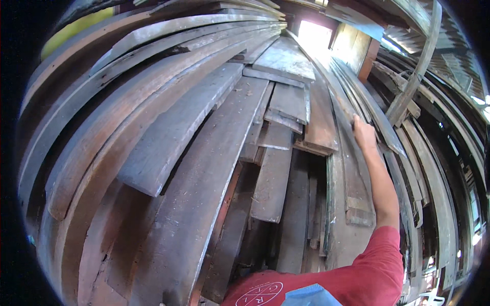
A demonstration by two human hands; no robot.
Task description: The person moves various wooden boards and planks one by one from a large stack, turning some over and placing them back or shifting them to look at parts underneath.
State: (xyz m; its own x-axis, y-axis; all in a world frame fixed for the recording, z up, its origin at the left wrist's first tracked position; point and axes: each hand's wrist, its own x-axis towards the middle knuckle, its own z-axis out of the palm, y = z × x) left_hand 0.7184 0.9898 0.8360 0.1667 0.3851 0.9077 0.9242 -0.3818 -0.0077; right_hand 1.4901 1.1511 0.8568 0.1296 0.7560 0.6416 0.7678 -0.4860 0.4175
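Stacked weathered planks (194, 168) fill this timber shed from near to far, and I'm looking straight along them. My right hand (363, 133) is up on the right, fingers curled over the edge of a long narrow board (352, 168) leaning in the stack, arm stretched out in a red sleeve (372, 265). I see no left hand. Just left of the board sits a dark gap (316, 183); daylight pours through a far opening (314, 35).
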